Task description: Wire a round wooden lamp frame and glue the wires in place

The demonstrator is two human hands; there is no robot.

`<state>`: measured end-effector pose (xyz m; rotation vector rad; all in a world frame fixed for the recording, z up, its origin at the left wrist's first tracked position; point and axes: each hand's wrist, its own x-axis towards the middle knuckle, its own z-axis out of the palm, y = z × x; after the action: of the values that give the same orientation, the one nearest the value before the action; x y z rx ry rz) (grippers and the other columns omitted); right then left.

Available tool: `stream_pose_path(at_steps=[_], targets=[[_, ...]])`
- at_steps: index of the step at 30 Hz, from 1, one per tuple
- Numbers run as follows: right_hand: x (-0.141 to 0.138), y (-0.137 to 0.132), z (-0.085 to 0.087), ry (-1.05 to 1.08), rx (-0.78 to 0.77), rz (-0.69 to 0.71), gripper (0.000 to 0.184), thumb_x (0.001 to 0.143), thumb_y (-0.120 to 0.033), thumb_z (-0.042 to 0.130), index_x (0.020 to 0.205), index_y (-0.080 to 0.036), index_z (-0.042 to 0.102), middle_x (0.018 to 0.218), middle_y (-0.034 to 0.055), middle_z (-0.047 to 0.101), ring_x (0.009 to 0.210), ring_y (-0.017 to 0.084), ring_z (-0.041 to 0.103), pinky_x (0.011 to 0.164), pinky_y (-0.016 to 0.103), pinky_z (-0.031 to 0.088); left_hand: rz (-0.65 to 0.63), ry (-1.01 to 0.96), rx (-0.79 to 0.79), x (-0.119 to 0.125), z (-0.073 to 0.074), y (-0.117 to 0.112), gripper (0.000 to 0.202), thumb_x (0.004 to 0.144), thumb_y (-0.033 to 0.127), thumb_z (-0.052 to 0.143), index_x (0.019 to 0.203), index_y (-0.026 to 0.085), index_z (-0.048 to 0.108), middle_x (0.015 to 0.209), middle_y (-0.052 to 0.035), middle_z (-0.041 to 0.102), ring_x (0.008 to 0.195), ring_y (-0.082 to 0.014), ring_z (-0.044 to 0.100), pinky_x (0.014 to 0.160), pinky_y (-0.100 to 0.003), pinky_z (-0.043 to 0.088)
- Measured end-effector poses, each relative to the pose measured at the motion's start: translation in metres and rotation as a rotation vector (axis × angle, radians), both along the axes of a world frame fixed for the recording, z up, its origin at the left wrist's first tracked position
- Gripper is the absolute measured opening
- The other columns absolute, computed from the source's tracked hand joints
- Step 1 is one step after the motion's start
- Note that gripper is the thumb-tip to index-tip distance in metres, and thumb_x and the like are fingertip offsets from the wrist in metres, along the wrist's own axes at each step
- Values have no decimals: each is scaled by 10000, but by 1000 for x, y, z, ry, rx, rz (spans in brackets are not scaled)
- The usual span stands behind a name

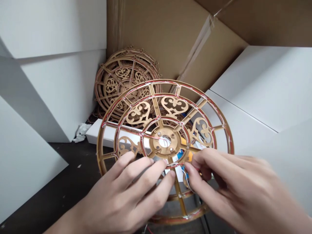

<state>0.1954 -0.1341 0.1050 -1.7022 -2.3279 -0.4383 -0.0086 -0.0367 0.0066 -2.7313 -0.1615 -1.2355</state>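
A round gold openwork frame [175,138], like a wheel with spokes, rings and heart-shaped scrolls, is held tilted in front of me. Red and white wires run along its rings. My left hand [136,190] grips the frame, its fingertips on the inner ring just below the hub. Close beside it, my right hand [224,182] pinches a thin wire [173,164] between thumb and forefinger, at the lower right of the same ring. The wire's end inside that pinch is hidden. A loose loop of pale wire hangs below the right thumb.
Behind leans a stack of similar gold frames [123,72] against a brown cardboard wall [158,35]. White boxes stand at the left [56,29] and right [275,84]. A long white box [96,131] lies behind the frame, near crumpled white paper or plastic [81,130] on the dark surface [60,182].
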Motion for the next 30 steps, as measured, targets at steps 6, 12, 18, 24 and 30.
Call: stream_pose_path(at_steps=[6, 12, 18, 24, 30], targets=[[1, 0, 3, -7, 16, -13, 189, 982, -258, 520, 795, -229, 504, 599, -32, 566, 442, 105, 475, 463, 297, 354, -11, 9, -1, -2, 1, 0, 296, 1005, 218, 485, 1240, 156, 654, 1261, -66, 649, 1142, -232, 520, 1135, -442, 307], [5, 1, 5, 7, -4, -39, 191, 995, -287, 507, 811, -235, 511, 615, -27, 589, 480, 116, 535, 474, 288, 377, -16, 5, 8, -2, 1, 1, 292, 999, 219, 494, 1233, 148, 654, 1253, -73, 643, 1133, -234, 525, 1114, -442, 328], [3, 4, 3, -27, 44, -67, 193, 1019, -290, 452, 882, -202, 557, 641, -30, 610, 460, 99, 547, 426, 254, 370, -22, 19, -11, 0, -3, 0, 334, 962, 186, 505, 1261, 99, 625, 1240, -108, 639, 1115, -278, 521, 1021, -474, 364], [1, -6, -11, -7, 100, 10, 126, 1009, -225, 497, 933, -189, 590, 737, -15, 639, 593, 119, 609, 574, 270, 441, 5, 71, -61, 3, -6, 0, 417, 951, 253, 510, 1314, 59, 583, 1260, -131, 632, 1113, -302, 517, 992, -490, 367], [3, -15, -30, 40, 68, 17, 110, 992, -245, 551, 971, -169, 626, 744, 6, 622, 646, 149, 592, 596, 296, 425, 58, 110, -113, 6, -8, -1, 521, 969, 390, 486, 1348, 39, 551, 1272, -141, 624, 1120, -301, 515, 1002, -467, 369]])
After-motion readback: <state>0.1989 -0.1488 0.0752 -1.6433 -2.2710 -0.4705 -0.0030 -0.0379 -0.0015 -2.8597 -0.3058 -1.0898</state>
